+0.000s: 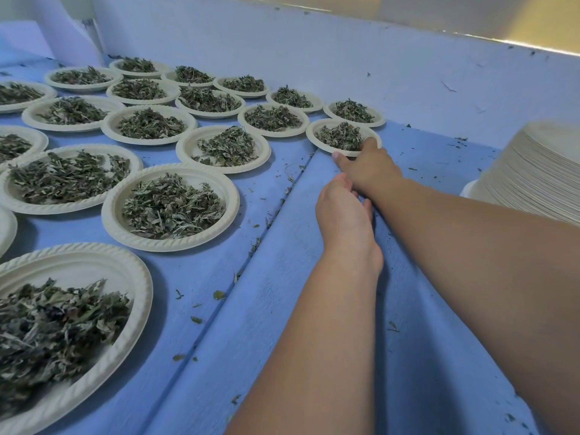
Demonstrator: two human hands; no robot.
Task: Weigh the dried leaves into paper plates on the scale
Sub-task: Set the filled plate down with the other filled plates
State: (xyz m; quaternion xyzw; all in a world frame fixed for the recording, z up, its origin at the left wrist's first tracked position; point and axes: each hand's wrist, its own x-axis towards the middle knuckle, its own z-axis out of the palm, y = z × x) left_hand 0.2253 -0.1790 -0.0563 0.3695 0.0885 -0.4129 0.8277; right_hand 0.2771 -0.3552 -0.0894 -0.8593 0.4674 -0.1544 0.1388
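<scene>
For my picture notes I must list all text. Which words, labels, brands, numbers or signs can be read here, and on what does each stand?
None: no text can be read in this view.
The paper plates, the dried leaves, the stack of empty plates, the blue table and the wall carry no print; nor does the far plate that the right hand grips.

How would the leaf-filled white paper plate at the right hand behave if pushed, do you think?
The round white paper plate looks thin and light, so probably slides easily on the blue table. Its loose dried leaves might spill if jolted.
</scene>
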